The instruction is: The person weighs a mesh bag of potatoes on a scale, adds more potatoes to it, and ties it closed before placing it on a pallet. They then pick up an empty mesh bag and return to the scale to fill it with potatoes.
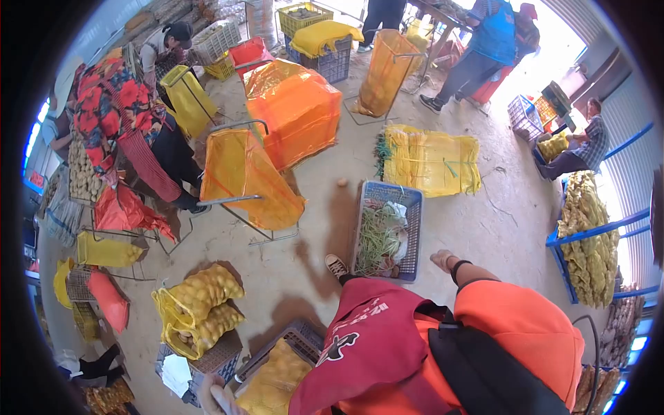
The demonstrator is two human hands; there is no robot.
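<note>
My right hand (443, 261) hangs at the end of an orange sleeve with a dark band at the wrist. Its fingers are loosely stretched and nothing is in them. Close by on the floor is a blue crate (416, 238) containing green stems and scraps (377, 242). At the lower left, my gloved left hand (218, 397) is right beside a yellow net bag of potatoes (275, 377) in a dark crate (304, 337). The image edge cuts this hand off, so its grip is hidden. Another crate (232, 353) bears full yellow net bags (200, 304) and a white sheet (176, 375).
Flat yellow sacks (432, 160) lie beyond the blue crate. Orange sacks (249, 181) stand on metal frames at left, near a bending person (131, 124). Other people stand at the back, and a person (588, 138) sits at right. A blue rack (598, 232) lines the right wall.
</note>
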